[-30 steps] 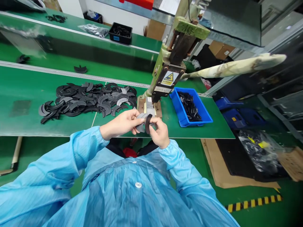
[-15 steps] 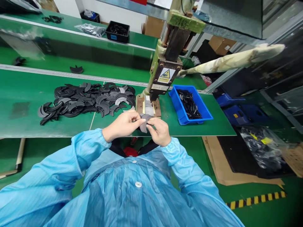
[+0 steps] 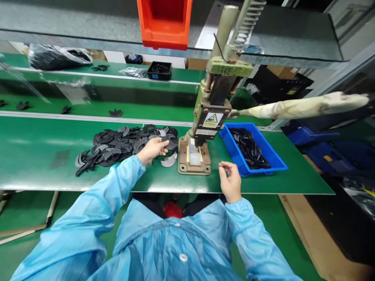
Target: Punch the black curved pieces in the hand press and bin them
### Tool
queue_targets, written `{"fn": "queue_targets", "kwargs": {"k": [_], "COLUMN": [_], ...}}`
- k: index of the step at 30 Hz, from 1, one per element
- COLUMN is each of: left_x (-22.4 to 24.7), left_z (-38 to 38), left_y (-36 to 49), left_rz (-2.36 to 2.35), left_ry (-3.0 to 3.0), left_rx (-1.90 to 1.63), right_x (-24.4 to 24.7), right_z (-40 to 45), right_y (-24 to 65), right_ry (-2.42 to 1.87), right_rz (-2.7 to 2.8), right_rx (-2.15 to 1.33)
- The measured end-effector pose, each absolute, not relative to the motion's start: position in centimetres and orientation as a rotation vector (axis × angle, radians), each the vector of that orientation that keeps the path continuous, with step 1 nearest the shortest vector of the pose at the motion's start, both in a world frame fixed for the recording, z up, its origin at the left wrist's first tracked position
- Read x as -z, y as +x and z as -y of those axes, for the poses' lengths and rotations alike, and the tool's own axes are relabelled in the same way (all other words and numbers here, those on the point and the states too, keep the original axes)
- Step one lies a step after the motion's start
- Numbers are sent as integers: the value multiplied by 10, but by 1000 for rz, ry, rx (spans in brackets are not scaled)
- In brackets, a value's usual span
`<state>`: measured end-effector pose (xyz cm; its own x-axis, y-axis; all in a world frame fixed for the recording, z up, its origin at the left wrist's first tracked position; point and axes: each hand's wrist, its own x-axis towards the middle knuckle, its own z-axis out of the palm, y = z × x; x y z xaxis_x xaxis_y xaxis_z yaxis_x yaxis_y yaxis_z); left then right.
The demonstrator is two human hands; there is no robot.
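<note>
A dark curved piece (image 3: 169, 142) is pinched in my left hand (image 3: 155, 149), at the right end of a pile of black and grey curved parts (image 3: 117, 145). One lighter grey curved part (image 3: 169, 160) lies on the green table just below that hand. The hand press (image 3: 208, 117) stands between my two hands, and its base plate (image 3: 184, 156) carries a pale metal fixture. My right hand (image 3: 231, 180) hovers over the table between the press and a blue bin (image 3: 269, 160) of thin black parts. Its fingers are curled close together, and what they hold, if anything, is too small to name.
The press's wrapped lever (image 3: 304, 107) reaches out to the right above the blue bin. An orange bin (image 3: 165, 33) hangs at the top from a grey shelf (image 3: 73, 23). Behind, on green shelving, are a black tray (image 3: 159, 71), bags and a few loose black parts.
My hands have moved apart: the left to the pile with a curved piece, the right toward the blue bin. The view has tilted up, bringing the orange bin into fuller view.
</note>
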<state>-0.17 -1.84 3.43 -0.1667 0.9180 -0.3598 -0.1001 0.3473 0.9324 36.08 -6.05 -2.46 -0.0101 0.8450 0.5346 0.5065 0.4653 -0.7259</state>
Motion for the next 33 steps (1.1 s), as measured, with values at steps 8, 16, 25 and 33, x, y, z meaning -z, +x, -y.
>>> {"fn": "queue_targets", "kwargs": {"k": [8, 16, 25, 33], "left_x": [-53, -27, 20, 61], "left_z": [-124, -93, 83, 123], "left_y": [-60, -70, -15, 9], "left_rz": [-1674, -1805, -1671, -1450], "left_ry": [678, 795, 1754, 2415], "left_rx": [-1295, -1345, -1087, -828], "right_x": [59, 58, 36, -33], "right_z": [50, 52, 61, -5], "right_y": [379, 381, 375, 461], "right_ry": [-1327, -1337, -1269, -1699], "right_rz": [1662, 1699, 1796, 1863], "right_rx": [-390, -403, -424, -260]}}
